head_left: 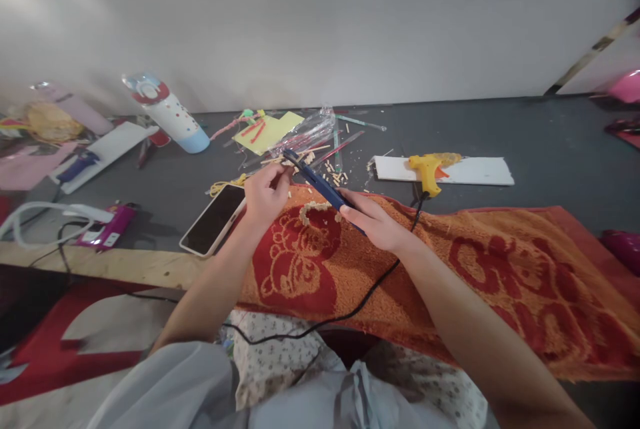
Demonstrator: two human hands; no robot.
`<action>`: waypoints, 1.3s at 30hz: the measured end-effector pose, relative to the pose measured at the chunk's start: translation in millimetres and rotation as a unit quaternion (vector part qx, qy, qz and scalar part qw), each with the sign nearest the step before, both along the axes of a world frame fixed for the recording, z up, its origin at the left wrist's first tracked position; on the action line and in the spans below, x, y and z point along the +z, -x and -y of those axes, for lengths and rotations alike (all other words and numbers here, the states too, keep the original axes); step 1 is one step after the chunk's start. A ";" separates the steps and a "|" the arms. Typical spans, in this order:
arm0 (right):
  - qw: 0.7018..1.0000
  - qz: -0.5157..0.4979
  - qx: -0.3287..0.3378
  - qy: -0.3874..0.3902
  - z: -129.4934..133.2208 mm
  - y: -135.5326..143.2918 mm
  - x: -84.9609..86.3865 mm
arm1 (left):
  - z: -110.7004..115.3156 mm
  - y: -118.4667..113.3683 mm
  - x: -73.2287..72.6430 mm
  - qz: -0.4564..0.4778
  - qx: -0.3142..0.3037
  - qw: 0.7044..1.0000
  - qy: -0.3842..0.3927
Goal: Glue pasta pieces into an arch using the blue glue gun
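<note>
My right hand (375, 219) is wrapped round a long blue hand tool (323, 184) with a dark tip, which slants up to the left; its exact kind is unclear. Close to that tip, my left hand (267, 192) has its fingers pinched together, and what they hold is too small to make out. Thin pale wooden sticks (320, 148) lie just behind both hands. Many short cut wooden pieces (337, 176) are scattered to the right of the tip. Under the hands, a curved row of small pale pieces (307, 210) rests on an orange and red towel (370, 276).
A smartphone (213, 221) lies left of the towel. On a white board (483, 170) at right sits a yellow glue gun (426, 172), its black cord crossing the towel. Behind are plastic wrapping (315, 129), yellow paper (273, 130) and a bottle (173, 116). A purple power strip (107, 228) is far left.
</note>
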State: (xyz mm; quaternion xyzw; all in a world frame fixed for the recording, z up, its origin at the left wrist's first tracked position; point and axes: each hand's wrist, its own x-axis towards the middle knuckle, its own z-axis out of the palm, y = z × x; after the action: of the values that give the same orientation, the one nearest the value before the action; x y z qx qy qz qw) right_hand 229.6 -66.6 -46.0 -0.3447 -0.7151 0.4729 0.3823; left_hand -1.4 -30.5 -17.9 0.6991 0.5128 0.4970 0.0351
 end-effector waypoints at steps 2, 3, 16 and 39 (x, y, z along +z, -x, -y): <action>1.000 0.005 -0.005 -0.006 0.2 0.9 -0.9 | 0.5 -1.0 0.9 0.005 -0.008 1.000 -0.004; 1.000 0.008 -0.007 -0.010 0.0 1.3 -1.3 | 0.6 -1.3 1.2 0.006 -0.010 1.000 -0.005; 0.998 0.045 -0.017 -0.033 -3.4 4.2 -3.3 | -1.9 0.0 0.7 -0.022 0.021 0.999 0.011; 0.997 0.051 -0.018 -0.060 1.6 4.9 1.8 | -2.8 5.1 -2.0 -0.103 0.001 0.994 0.026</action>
State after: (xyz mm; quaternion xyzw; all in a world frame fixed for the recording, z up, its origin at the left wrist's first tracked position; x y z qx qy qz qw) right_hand 224.7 -68.2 -44.1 -0.3577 -0.7543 0.4038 0.3742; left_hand -6.6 -27.7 -19.9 0.7449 0.5271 0.4090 -0.0003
